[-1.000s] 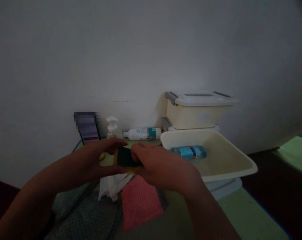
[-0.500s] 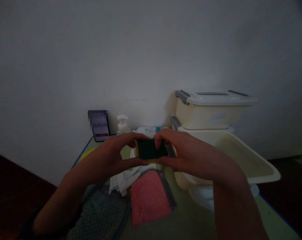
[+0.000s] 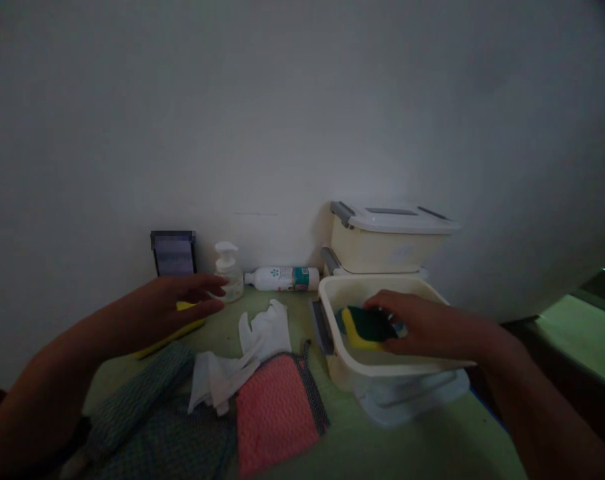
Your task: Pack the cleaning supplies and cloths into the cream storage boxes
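Observation:
My right hand (image 3: 422, 327) reaches into the open cream bin (image 3: 332, 293) and grips a yellow sponge with a dark green scouring face (image 3: 365, 328). Part of a blue-labelled bottle shows under that hand. My left hand (image 3: 175, 303) hovers over the left of the table with fingers stretched and apart, holding nothing. It is above a yellow flat thing (image 3: 182, 327) and close to a clear pump bottle (image 3: 228, 270).
White gloves (image 3: 249, 350), a pink cloth (image 3: 275, 413) and grey-green cloths (image 3: 152, 413) lie on the green table. A white bottle (image 3: 282, 278) lies by the wall. A lidded cream box (image 3: 389, 237) stands behind the bin; a lid (image 3: 407, 400) lies under it. A phone (image 3: 173, 255) leans on the wall.
Both hands held the sponge in front of me; now the left hand has let go and moved left, and the right hand has carried the sponge down into the bin.

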`<state>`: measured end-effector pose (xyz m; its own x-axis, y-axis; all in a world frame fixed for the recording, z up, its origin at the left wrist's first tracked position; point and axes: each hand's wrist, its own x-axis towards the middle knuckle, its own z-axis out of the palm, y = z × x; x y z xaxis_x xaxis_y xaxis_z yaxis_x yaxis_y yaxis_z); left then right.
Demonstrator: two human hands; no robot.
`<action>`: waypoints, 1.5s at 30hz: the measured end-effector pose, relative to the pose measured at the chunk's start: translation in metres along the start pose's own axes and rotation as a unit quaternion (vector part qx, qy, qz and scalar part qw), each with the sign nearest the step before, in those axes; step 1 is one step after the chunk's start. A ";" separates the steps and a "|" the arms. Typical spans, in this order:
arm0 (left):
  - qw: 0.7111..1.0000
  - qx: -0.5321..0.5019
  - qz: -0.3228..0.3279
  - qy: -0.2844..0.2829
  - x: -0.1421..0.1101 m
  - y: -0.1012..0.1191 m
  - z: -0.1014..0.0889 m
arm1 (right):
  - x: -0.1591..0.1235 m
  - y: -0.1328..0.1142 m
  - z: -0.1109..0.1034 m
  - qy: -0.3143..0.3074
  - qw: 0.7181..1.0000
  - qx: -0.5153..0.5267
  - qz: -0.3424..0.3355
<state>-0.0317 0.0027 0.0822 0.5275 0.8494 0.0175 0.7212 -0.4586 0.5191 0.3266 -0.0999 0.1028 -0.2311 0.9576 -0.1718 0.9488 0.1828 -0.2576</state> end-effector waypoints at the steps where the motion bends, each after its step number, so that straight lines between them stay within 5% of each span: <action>1: 1.000 -0.003 0.004 -0.004 -0.001 0.000 0.000 | 0.002 -0.001 0.002 -0.017 1.000 -0.002 0.014; 7: 0.998 -0.021 0.055 -0.018 -0.001 0.010 0.011 | 0.023 -0.005 0.021 -0.097 0.995 -0.019 0.004; 14: 0.994 -0.030 0.101 -0.022 0.003 0.022 0.028 | 0.026 -0.001 0.034 -0.079 0.997 -0.002 0.011; 20: 0.978 0.001 0.159 -0.135 0.019 0.035 0.089 | 0.024 -0.003 0.043 -0.052 0.998 0.043 -0.001; 27: 0.989 0.005 0.129 -0.076 0.032 0.028 0.150 | 0.022 -0.002 0.036 -0.049 0.998 0.042 0.027; 35: 0.993 -0.006 0.108 -0.050 0.031 0.030 0.152 | 0.021 -0.003 0.035 0.016 0.998 0.037 0.049; 45: 0.994 -0.007 0.091 -0.055 0.032 0.033 0.152 | 0.020 0.000 0.039 0.015 0.998 0.042 0.044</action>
<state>0.0773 -0.0245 -0.0297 0.6951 0.7187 0.0196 0.6031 -0.5977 0.5283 0.3132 -0.0896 0.0622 -0.1410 0.9754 -0.1694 0.9431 0.0802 -0.3228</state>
